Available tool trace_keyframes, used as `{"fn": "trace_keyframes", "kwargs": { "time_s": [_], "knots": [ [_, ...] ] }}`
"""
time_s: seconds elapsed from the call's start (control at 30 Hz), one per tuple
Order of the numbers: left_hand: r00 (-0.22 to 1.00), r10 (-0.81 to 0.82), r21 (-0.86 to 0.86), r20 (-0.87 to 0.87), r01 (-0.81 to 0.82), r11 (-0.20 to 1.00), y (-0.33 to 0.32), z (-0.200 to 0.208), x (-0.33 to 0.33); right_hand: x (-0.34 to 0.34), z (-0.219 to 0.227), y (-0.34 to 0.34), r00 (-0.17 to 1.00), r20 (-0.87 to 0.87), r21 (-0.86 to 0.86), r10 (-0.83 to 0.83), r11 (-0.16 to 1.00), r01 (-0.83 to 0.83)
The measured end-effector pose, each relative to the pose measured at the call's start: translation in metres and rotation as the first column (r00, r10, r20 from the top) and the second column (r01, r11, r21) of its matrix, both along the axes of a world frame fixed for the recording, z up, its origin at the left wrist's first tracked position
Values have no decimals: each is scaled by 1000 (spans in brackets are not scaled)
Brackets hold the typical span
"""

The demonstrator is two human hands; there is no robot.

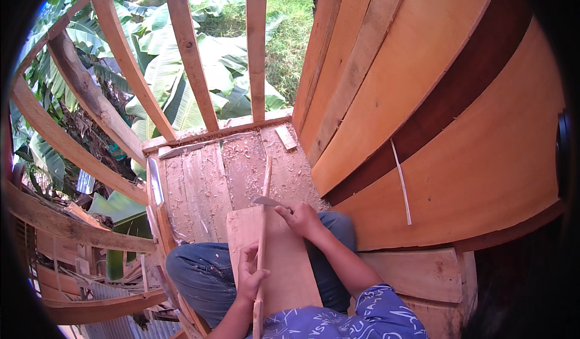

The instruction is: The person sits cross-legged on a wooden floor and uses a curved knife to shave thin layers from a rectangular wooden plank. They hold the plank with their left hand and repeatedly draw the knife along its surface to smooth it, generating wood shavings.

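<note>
A long, thin wooden stick [261, 255] runs lengthwise over my lap, its far end reaching past the board. My left hand [249, 272] is closed round its near half. In my right hand [301, 219] is a knife [267, 202], gripped by the handle, which the fingers mostly hide. Its blade points left and lies across or against the stick; whether it bites into the wood I cannot tell. Under both, a flat wooden board [290, 272] rests on my blue-trousered legs [202, 269].
Wood shavings litter the plank floor [193, 188]. A small wood offcut [286, 138] lies near the far edge. Upright wooden slats [187, 49] stand ahead and left, with banana leaves [163, 67] beyond. Large wooden panels [471, 139] rise close on my right, a thin pale strip [401, 182] against them.
</note>
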State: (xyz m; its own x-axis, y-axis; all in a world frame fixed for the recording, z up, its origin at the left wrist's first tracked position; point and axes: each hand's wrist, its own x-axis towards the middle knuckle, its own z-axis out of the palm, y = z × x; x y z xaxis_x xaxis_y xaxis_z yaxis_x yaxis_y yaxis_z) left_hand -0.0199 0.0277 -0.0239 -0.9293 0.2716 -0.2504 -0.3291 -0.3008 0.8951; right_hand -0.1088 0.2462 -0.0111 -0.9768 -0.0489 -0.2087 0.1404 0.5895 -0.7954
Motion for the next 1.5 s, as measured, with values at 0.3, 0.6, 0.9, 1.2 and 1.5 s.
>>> {"fn": "trace_keyframes", "kwargs": {
  "time_s": [0.3, 0.6, 0.9, 1.2, 1.5],
  "knots": [
    [999, -4, 25, -43, 5, 1000, -5, 0, -1, 8, 18, -21, 995, -40, 122, -95, 988, 99],
    [998, 4, 32, -69, -2, 999, -4, -6, 4, 12, -12, -22, 954, -291, 10, -72, 997, 79],
    [999, 0, 65, -34, 2, 998, -8, -5, 6, 12, -34, -24, 947, -316, 122, 54, 992, -16],
    [999, -37, 38, 17, 36, 999, -13, -2, 4, 19, -29, -20, 927, -345, 174, 148, 980, -92],
    [999, -4, -28, -32, 3, 1000, -11, -1, 3, 29, -25, -23, 872, -436, 180, 223, 971, -158]
  ]
}}
